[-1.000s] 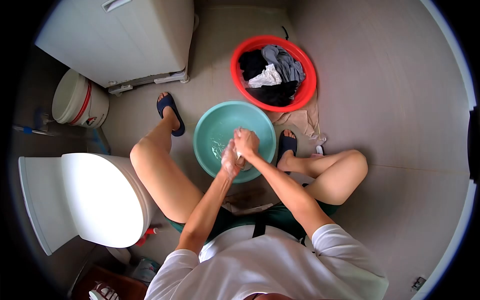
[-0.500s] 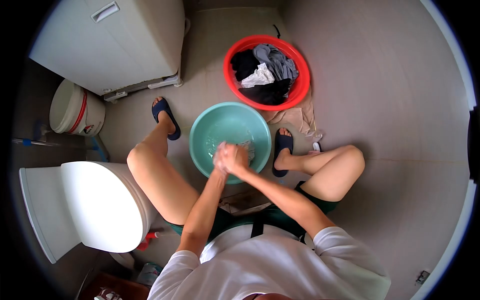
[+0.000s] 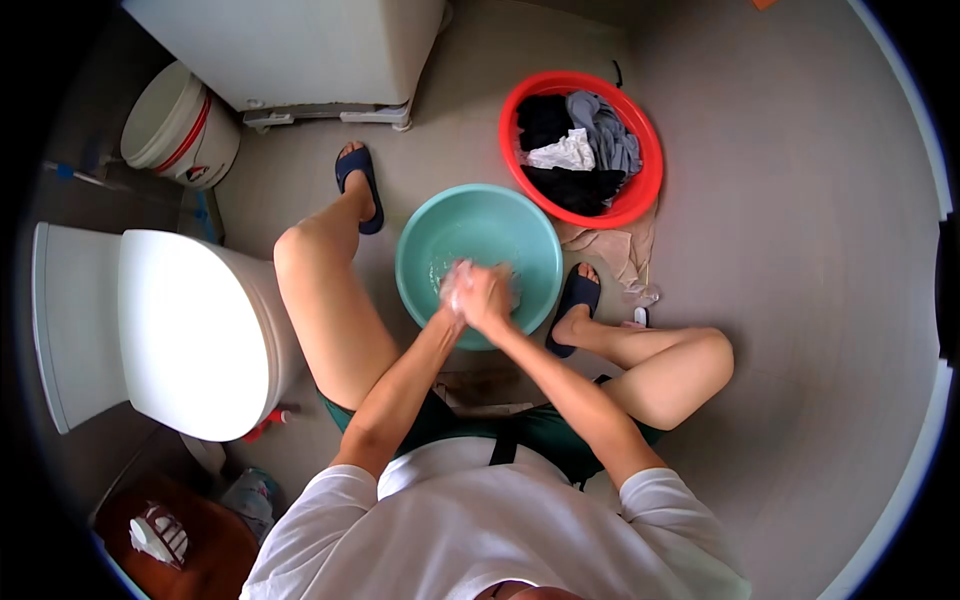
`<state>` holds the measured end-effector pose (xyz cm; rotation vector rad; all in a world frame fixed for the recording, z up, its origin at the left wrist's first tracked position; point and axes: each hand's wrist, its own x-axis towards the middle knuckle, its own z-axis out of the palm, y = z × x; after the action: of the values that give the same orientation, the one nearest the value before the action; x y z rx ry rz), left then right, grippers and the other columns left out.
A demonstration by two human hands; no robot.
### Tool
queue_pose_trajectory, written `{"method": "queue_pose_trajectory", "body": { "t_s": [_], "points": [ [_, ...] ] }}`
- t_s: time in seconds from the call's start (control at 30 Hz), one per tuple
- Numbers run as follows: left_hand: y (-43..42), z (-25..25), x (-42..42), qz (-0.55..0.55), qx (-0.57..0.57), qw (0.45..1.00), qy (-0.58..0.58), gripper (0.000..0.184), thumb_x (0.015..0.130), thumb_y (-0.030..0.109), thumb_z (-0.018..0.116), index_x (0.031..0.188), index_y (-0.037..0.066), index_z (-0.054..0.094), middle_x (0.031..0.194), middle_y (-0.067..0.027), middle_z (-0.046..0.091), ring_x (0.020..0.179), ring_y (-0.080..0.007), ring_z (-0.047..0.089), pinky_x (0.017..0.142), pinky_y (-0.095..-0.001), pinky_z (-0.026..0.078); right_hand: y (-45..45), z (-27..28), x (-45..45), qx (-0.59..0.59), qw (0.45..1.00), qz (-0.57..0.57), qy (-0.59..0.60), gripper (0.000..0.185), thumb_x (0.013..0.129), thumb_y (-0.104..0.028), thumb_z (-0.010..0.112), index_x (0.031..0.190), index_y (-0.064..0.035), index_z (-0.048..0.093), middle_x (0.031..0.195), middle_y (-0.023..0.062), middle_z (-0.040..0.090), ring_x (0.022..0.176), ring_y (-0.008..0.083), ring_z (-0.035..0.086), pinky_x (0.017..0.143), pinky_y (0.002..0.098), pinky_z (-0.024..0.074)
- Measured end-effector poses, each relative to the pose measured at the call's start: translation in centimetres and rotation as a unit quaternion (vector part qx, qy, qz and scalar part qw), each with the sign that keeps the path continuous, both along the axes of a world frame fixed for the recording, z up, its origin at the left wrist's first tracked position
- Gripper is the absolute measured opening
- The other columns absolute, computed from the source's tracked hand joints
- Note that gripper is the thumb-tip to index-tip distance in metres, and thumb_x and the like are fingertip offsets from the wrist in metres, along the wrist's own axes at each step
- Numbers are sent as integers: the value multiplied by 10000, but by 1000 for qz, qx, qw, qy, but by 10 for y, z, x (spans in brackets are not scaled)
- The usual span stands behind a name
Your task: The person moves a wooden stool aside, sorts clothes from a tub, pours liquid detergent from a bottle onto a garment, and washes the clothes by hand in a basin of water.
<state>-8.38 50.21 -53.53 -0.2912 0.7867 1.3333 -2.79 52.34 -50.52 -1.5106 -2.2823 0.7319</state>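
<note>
In the turquoise basin [image 3: 420,230] lies pale cloth [image 3: 514,291]. Above the basin, left hand [image 3: 488,297] and soapy right hand [image 3: 455,288] press together, fingers curled, any held thing unclear; working low keeps suds inside.

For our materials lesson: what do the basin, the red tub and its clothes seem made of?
Basin: probably smooth, satiny plastic, from its even colour and rounded rim. Tub: likely plastic too, its rim evenly red and shiny. Clothes: fabric, matt, in soft folds; fibre unclear.
</note>
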Motion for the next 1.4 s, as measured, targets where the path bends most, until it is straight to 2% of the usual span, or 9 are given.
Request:
{"method": "queue_pose_trajectory", "body": {
  "t_s": [0.17, 0.37, 0.43, 0.6, 0.67, 0.73, 1.03, 1.13, 1.4],
  "points": [
    [-3, 25, 10, 15, -43, 995, 93, 248, 973, 310, 416, 1019, 99, 537, 889, -40, 573, 796, -207, 567, 657, -371, 488, 41, 6, 5, -47, 996, -77, 14, 227, 837, -236, 546, 712, -56, 604, 657, 211, 601, 612, 392, 612, 555, 470, 472],
    [-5, -83, 10, 32, 343, 884, -315, 402, 956, 413, 384, 1063, 67, 558, 1051, -123, 603, 908, -255, 590, 808, -435, 493, 7, 10, 0, -77, 995, -57, -10, 255, 821, -275, 556, 749, -33, 593, 711, 236, 596, 700, 441, 592, 607, 506, 461],
    [-11, -17, 18, 25, -8, 998, 65, 388, 963, 401, 371, 1062, 75, 558, 1032, -115, 604, 904, -244, 589, 808, -435, 494, 46, 3, 8, -57, 994, -77, -47, 239, 831, -274, 546, 779, -48, 601, 727, 237, 602, 692, 435, 596, 596, 506, 469],
    [3, 4, -21, -40, 106, 985, -128, 416, 960, 427, 346, 1122, 90, 528, 1077, -125, 595, 1096, -252, 520, 947, -415, 422, -14, 26, -1, -51, 998, -20, 28, 167, 792, -252, 609, 858, -104, 648, 820, 228, 613, 843, 446, 580, 738, 527, 459],
    [-2, -22, -14, -98, 145, 949, 262, 397, 957, 391, 363, 1093, 58, 531, 1042, -122, 601, 1020, -268, 552, 912, -432, 450, -20, 27, 0, 50, 995, 46, 76, 191, 820, -271, 577, 844, -93, 641, 794, 235, 609, 803, 443, 586, 706, 529, 462],
    [-3, -19, -3, -14, 42, 995, -86, 322, 948, 364, 386, 1049, 94, 531, 995, -82, 617, 925, -250, 588, 826, -406, 490, 19, 16, 5, -32, 999, -24, 4, 246, 856, -287, 522, 810, -71, 629, 761, 236, 606, 744, 438, 589, 652, 520, 466],
    [-6, -63, -17, 31, 216, 970, -108, 253, 945, 326, 414, 1005, 110, 531, 911, -75, 593, 810, -237, 579, 688, -384, 502, -29, 30, -5, 55, 991, 49, 115, 253, 876, -276, 494, 801, -92, 651, 747, 210, 629, 681, 382, 631, 634, 490, 500],
    [-2, -13, 10, 47, -39, 998, 16, 248, 938, 321, 428, 1049, 124, 529, 923, -71, 592, 741, -234, 578, 642, -395, 497, 26, 12, 4, -82, 996, -33, -10, 298, 888, -281, 484, 759, -60, 638, 724, 212, 626, 675, 400, 620, 601, 494, 495],
    [-3, 0, -10, -18, 46, 997, -65, 359, 962, 328, 324, 1116, 67, 517, 1072, -121, 598, 960, -247, 575, 812, -396, 488, -18, 35, 2, 25, 996, 42, 69, 310, 840, -309, 572, 708, -30, 600, 696, 218, 604, 660, 408, 601, 590, 493, 466]
  ]
}}
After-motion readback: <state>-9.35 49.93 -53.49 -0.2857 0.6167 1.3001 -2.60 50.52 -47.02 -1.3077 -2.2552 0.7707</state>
